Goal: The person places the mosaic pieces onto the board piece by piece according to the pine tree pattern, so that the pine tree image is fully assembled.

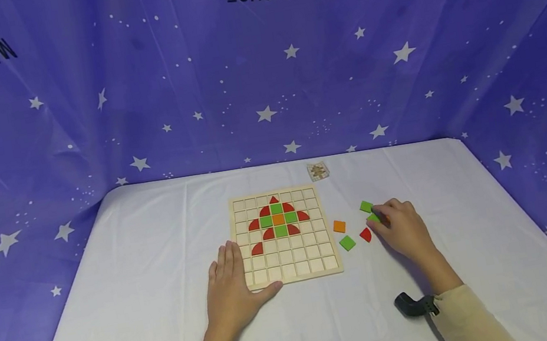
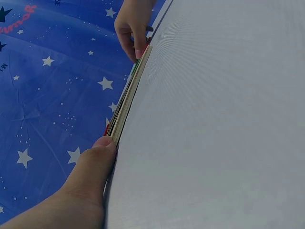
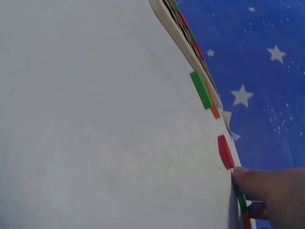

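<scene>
A wooden grid board (image 1: 313, 252) lies on the table with red, green and orange pieces set in its squares. My left hand (image 1: 230, 296) rests against its lower left corner, fingers straight along the left side and thumb (image 2: 102, 143) at the near edge. To the right of the board, my right hand (image 1: 405, 232) pinches a green square tile (image 1: 372, 218) between thumb and fingers, low over the cloth. Part of that tile is hidden by the fingers. Just left of the thumb lies a red quarter-round piece (image 1: 365, 234); another green tile (image 1: 365, 206) is beyond the fingertips.
An orange tile (image 1: 339, 226) and a green tile (image 1: 347, 243) lie between the board and the right hand. A small pattern card (image 1: 318, 171) sits behind the board. White cloth (image 1: 166, 306) covers the table; a blue starry curtain (image 1: 219, 95) hangs around it.
</scene>
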Demonstrator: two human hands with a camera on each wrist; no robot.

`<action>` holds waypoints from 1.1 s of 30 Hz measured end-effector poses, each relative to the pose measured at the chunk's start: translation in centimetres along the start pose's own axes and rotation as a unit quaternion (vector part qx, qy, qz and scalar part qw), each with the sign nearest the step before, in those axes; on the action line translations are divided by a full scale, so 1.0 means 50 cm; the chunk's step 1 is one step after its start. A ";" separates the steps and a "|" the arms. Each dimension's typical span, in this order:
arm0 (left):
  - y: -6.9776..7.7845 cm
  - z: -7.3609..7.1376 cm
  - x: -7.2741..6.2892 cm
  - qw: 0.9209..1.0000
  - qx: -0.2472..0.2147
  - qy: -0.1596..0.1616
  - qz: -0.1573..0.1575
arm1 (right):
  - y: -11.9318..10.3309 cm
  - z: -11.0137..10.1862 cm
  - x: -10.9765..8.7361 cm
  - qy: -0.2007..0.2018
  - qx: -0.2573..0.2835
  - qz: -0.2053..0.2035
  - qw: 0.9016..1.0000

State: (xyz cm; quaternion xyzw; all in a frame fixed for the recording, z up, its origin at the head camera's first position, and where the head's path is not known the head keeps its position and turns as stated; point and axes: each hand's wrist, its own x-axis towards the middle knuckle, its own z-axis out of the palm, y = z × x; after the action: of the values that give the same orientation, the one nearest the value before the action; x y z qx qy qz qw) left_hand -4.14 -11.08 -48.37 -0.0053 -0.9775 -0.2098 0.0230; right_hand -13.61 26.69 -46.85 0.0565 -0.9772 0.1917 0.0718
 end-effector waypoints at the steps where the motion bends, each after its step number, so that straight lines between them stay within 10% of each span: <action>1: 0.000 0.000 0.000 1.000 0.000 0.001 0.000 | 0.004 0.000 -0.001 -0.004 0.001 0.004 1.000; 33: -0.001 0.000 0.000 1.000 0.003 0.002 0.003 | 0.020 -0.007 0.007 -0.044 0.043 0.005 0.998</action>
State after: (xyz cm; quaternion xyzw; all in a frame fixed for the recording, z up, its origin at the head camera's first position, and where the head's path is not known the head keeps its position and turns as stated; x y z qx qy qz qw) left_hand -4.14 -11.13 -48.41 -0.0077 -0.9780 -0.2071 0.0252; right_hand -14.06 27.71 -46.85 0.0636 -0.9704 0.2316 0.0249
